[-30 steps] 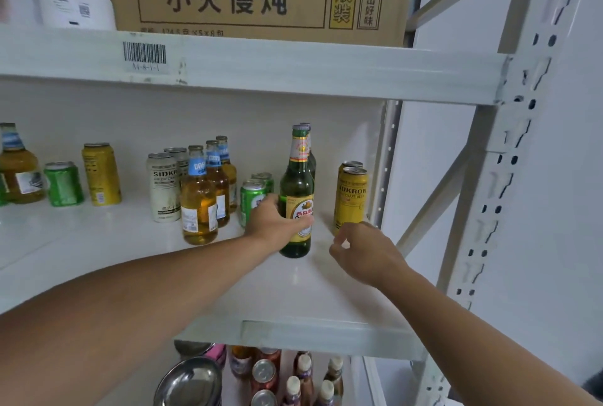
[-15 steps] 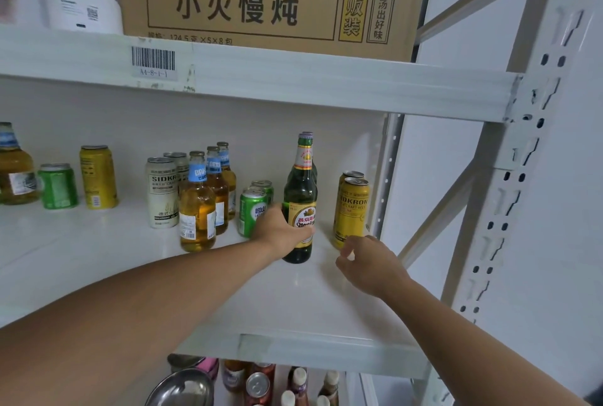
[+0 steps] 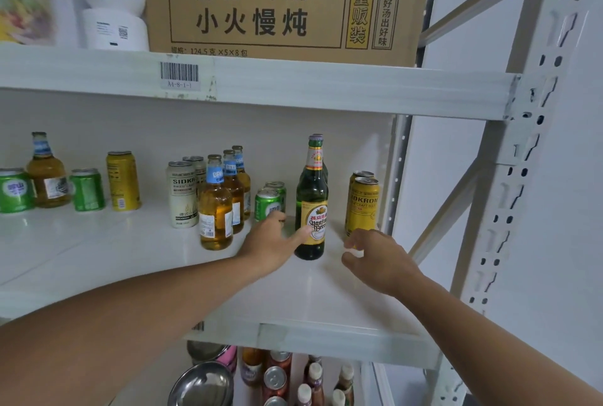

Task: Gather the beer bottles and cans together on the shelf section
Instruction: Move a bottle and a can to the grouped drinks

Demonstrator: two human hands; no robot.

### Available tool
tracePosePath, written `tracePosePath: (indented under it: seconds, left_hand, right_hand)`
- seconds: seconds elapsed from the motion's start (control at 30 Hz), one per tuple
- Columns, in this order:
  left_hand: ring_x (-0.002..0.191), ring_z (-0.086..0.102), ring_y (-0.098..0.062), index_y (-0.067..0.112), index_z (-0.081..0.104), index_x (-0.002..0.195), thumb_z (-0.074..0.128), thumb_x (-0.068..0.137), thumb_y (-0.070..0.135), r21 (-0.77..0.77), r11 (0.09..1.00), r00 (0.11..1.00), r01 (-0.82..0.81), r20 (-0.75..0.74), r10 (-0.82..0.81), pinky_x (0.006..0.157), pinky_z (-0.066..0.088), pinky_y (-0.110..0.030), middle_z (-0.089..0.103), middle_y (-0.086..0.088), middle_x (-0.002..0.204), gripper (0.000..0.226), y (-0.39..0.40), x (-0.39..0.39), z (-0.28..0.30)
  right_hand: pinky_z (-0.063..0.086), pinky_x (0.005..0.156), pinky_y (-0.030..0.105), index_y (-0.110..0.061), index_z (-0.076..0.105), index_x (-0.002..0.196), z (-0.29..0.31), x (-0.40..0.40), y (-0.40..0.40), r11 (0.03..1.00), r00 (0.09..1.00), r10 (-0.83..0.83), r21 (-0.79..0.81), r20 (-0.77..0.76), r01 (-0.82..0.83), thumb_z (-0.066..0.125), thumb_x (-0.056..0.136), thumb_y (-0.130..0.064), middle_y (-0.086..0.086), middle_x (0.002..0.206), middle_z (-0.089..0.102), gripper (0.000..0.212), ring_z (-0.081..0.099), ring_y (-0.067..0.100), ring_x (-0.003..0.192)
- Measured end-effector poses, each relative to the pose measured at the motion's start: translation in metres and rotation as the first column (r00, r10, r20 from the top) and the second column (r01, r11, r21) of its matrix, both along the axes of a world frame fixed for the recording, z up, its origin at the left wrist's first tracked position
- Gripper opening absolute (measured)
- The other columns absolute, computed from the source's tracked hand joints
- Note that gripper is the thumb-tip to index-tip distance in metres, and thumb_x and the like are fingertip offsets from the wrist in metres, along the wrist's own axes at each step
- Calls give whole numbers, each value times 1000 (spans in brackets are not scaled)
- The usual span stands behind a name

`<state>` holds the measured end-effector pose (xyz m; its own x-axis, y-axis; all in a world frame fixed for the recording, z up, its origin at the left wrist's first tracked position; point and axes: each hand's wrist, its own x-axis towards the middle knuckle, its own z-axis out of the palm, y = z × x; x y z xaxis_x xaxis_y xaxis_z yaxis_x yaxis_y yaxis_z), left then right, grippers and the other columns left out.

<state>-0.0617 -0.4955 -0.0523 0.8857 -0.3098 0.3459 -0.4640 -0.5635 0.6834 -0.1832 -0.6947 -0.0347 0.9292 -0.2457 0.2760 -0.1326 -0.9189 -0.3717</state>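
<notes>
The left hand is touching the upright green bottle with relaxed fingers (not gripping). The right hand is hovering, holding nothing, the yellow can at its 12 o'clock.

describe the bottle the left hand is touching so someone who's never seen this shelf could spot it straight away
On the middle shelf, look toward its right end, near the perforated upright. The green glass beer bottle stands between a pair of small green cans and two yellow cans, with the left hand against its base. It is the tallest, and its neighbouring bottles are amber.
</notes>
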Motion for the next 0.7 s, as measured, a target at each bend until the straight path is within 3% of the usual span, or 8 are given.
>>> tracePosePath:
  seconds: [0.13,0.37,0.53,0.7]
  left_hand:
    - [123,64,-12,23,64,140,61,100,64,135,991,996,6,82,-17,103,56,-39,68,4,139,57,50,-23,1]
    - [106,68,-5,33,75,117,58,99,61,285,948,989,-140,79,122,95,61,-40,74,14,117,37,155,-66,2]
    - [102,68,-5,35,74,110,56,95,65,334,912,971,-238,77,225,94,59,-37,74,17,111,38,238,-83,-1]
    - [108,68,-8,35,72,115,57,97,66,334,899,959,-282,78,272,95,58,-37,73,15,116,39,315,-87,-3]
  right_hand:
    - [57,87,38,-32,69,118,-6,-1,20,996,993,49,73,105,-57,65,97,-40,-8,117,69,22,65,15,100]
    - [56,83,35,-35,68,108,-21,13,88,951,960,235,166,155,-260,66,96,-39,-14,105,69,13,65,10,94]
    - [62,84,38,-35,68,115,-32,15,148,924,940,312,187,140,-335,66,99,-39,-13,109,67,17,65,9,96]
    - [59,89,41,-36,68,114,-27,13,209,920,927,353,129,129,-369,65,96,-41,-13,109,67,18,65,10,97]
